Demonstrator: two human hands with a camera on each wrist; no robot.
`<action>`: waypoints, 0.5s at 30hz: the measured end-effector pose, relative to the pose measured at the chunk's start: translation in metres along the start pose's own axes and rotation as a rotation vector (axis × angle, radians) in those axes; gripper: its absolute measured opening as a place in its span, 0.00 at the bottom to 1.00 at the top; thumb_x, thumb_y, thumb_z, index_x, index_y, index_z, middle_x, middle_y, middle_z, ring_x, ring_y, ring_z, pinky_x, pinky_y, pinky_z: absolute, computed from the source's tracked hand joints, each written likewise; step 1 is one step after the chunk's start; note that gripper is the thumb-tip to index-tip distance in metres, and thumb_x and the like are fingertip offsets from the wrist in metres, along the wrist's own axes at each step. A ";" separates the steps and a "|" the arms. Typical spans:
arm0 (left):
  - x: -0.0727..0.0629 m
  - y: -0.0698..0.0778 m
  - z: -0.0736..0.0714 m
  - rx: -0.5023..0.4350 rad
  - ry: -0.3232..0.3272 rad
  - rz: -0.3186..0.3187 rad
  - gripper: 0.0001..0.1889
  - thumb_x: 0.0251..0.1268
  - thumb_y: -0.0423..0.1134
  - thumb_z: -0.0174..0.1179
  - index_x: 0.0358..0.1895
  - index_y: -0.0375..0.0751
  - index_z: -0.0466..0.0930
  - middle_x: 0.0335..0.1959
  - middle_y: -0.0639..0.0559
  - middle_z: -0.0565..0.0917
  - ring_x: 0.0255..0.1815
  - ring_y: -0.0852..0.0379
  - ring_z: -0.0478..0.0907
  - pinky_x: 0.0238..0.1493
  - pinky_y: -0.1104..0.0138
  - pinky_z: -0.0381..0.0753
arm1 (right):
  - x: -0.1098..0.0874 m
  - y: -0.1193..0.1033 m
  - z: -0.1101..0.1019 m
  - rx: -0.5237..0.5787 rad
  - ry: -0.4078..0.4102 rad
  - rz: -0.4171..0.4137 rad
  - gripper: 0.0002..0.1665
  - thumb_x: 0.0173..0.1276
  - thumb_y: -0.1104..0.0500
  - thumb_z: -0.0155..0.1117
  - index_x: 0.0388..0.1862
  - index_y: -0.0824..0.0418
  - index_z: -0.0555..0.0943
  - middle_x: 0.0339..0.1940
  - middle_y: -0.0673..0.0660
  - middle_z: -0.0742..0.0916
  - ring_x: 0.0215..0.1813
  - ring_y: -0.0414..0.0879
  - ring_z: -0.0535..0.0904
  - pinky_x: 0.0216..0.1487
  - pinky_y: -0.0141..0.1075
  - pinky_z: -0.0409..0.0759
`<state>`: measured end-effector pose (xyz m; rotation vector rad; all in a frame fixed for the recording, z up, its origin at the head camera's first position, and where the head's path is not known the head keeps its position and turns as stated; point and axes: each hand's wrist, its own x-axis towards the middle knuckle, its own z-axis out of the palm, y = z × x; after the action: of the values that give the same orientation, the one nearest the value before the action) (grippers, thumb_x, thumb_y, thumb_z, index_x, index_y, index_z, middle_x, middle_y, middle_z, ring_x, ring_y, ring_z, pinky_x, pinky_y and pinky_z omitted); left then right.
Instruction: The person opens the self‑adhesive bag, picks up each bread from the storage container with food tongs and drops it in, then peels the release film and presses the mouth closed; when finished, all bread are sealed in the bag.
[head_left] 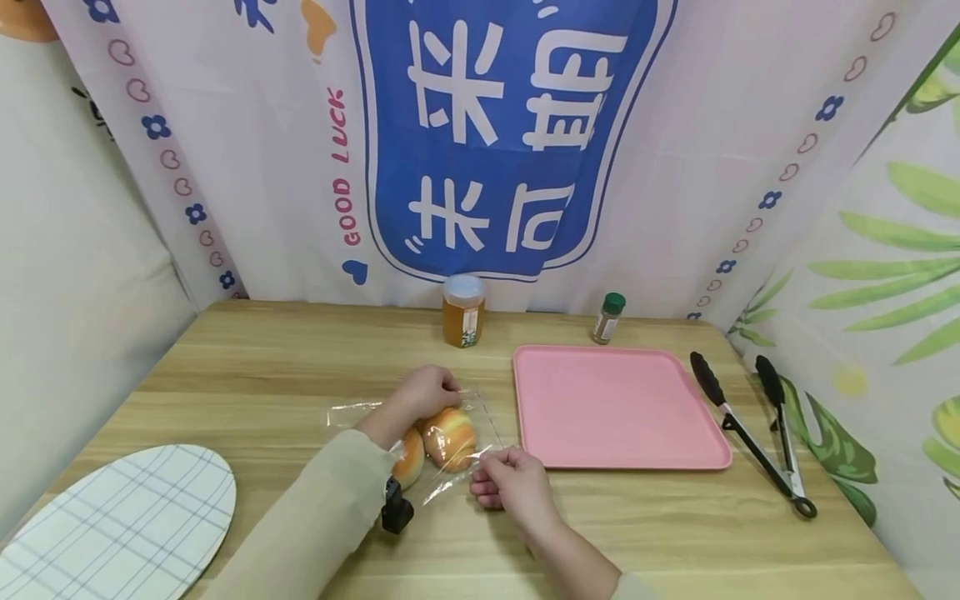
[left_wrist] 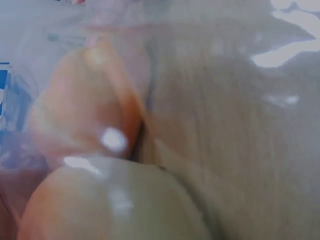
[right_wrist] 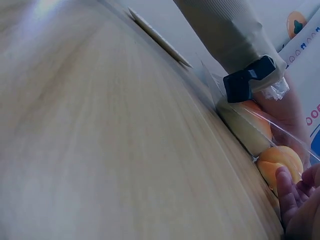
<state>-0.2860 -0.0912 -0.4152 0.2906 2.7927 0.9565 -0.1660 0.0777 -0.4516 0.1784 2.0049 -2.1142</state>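
A clear plastic bag (head_left: 480, 417) lies on the table with two bread rolls inside. The right-hand bread roll (head_left: 450, 439) is golden with pale stripes; the other bread roll (head_left: 408, 458) sits against it, partly behind the left forearm. At the bag's far right corner, my left hand (head_left: 423, 394) pinches the plastic film. My right hand (head_left: 517, 487) pinches the near edge of the same end, thumb against fingers. Through shiny film, the left wrist view shows both rolls, blurred, one bread roll (left_wrist: 115, 200) closest. In the right wrist view, the right hand's fingers (right_wrist: 286, 192) are beside a roll.
A pink tray (head_left: 618, 408) lies right of the bag, with black-handled tongs (head_left: 757, 450) beyond it. Behind stand a honey-coloured jar (head_left: 462, 321) and a green-capped spice bottle (head_left: 607, 321). An oval checked board or mat (head_left: 127, 521) lies at the left on the wooden table (head_left: 300, 350).
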 end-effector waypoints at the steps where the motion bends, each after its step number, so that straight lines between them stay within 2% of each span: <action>1: -0.001 -0.002 0.000 -0.006 0.010 0.004 0.06 0.60 0.38 0.63 0.34 0.39 0.83 0.33 0.49 0.85 0.34 0.56 0.77 0.40 0.65 0.80 | 0.000 0.000 0.001 -0.001 -0.001 0.000 0.09 0.70 0.62 0.58 0.36 0.68 0.76 0.25 0.52 0.86 0.25 0.38 0.83 0.29 0.29 0.86; 5: -0.002 -0.009 -0.004 -0.088 0.059 0.004 0.07 0.66 0.38 0.60 0.36 0.38 0.82 0.35 0.47 0.84 0.36 0.54 0.77 0.42 0.64 0.80 | 0.002 -0.001 0.002 -0.013 0.010 -0.007 0.07 0.69 0.63 0.58 0.36 0.69 0.76 0.25 0.54 0.86 0.25 0.38 0.83 0.29 0.29 0.86; 8: -0.007 -0.012 -0.009 -0.195 0.100 -0.024 0.08 0.69 0.38 0.58 0.39 0.36 0.81 0.37 0.45 0.85 0.38 0.53 0.79 0.41 0.65 0.81 | 0.005 -0.005 -0.001 -0.046 0.046 -0.053 0.07 0.68 0.65 0.58 0.38 0.70 0.77 0.27 0.56 0.87 0.26 0.38 0.83 0.31 0.30 0.87; 10: -0.012 -0.013 -0.014 -0.290 0.131 -0.048 0.08 0.70 0.38 0.57 0.40 0.35 0.80 0.38 0.44 0.85 0.39 0.54 0.80 0.40 0.67 0.81 | 0.009 -0.010 -0.005 -0.075 0.080 -0.108 0.07 0.67 0.66 0.59 0.39 0.72 0.77 0.28 0.58 0.88 0.27 0.38 0.83 0.33 0.32 0.88; 12: -0.018 -0.012 -0.019 -0.427 0.151 -0.070 0.08 0.71 0.38 0.56 0.41 0.35 0.78 0.38 0.43 0.85 0.39 0.55 0.80 0.40 0.68 0.81 | 0.012 -0.017 -0.011 -0.108 0.120 -0.177 0.07 0.66 0.67 0.59 0.39 0.73 0.78 0.29 0.60 0.88 0.27 0.38 0.83 0.34 0.34 0.89; 15: -0.031 -0.007 -0.027 -0.579 0.196 -0.054 0.09 0.73 0.37 0.54 0.44 0.34 0.77 0.41 0.41 0.86 0.40 0.56 0.83 0.44 0.66 0.83 | 0.015 -0.031 -0.021 -0.146 0.162 -0.272 0.06 0.66 0.68 0.59 0.38 0.73 0.77 0.29 0.63 0.87 0.27 0.40 0.83 0.34 0.34 0.88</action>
<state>-0.2635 -0.1202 -0.3953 0.0371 2.5085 1.7909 -0.1894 0.0988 -0.4265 0.0563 2.3894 -2.1560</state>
